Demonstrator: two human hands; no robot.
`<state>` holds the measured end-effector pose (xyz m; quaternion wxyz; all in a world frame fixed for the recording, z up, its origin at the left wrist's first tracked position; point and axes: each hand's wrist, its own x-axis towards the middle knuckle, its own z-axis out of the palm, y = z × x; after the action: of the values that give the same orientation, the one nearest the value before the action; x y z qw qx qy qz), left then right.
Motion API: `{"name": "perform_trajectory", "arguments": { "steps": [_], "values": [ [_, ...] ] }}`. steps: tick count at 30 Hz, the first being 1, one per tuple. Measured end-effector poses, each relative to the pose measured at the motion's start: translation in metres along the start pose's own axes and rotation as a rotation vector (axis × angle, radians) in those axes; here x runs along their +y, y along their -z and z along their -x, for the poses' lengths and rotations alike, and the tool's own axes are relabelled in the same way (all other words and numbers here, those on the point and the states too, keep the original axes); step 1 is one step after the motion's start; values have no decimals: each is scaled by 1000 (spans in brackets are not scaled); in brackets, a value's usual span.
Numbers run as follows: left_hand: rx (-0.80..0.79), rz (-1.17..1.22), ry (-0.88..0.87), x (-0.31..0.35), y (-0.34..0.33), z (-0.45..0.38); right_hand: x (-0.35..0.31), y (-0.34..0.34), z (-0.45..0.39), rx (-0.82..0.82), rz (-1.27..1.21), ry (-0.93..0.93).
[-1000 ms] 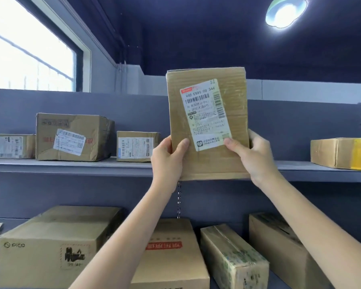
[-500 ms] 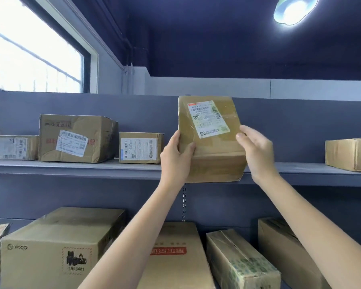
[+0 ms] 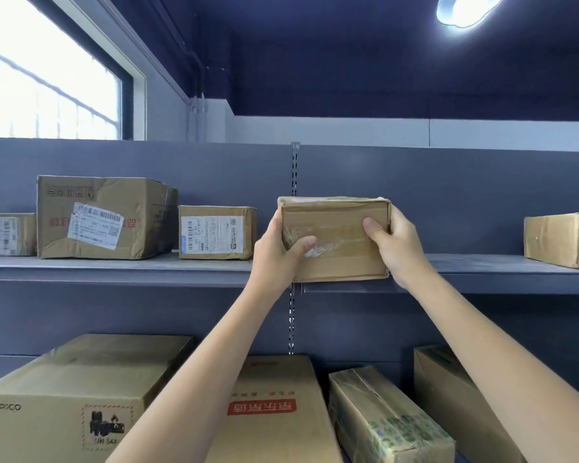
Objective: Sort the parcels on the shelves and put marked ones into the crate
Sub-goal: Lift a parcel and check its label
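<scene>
Now taped parcel (image 3: 335, 240) sits at upper shelf (image 3: 114, 270) front edge, plain side facing cam. L hand (image 3: 274, 252) & R hand (image 3: 398, 243) grip its sides, thumbs on front. Labelled box (image 3: 216, 232) just left; bigger boxes below.

I see the upper shelf (image 3: 114, 267) carrying three labelled cardboard boxes (image 3: 104, 217) at left and one plain box (image 3: 560, 240) at far right. The lower shelf holds a PICO carton (image 3: 64, 396), a red-printed box (image 3: 274, 409), and two taped parcels (image 3: 388, 419).
</scene>
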<state>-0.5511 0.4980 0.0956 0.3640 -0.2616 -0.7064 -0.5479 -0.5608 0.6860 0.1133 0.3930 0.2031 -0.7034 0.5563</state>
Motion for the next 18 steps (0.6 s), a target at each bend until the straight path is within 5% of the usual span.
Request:
{"name": "perform_trajectory", "arguments": {
  "steps": [9, 15, 18],
  "values": [
    [53, -71, -8, 0, 1, -8, 5, 2, -10, 16, -27, 16],
    [-45, -44, -92, 2, 0, 6, -14, 10, -28, 10, -200, -75],
    [-56, 47, -62, 2, -4, 10, -23, 12, -34, 125, -41, -9]
  ]
}}
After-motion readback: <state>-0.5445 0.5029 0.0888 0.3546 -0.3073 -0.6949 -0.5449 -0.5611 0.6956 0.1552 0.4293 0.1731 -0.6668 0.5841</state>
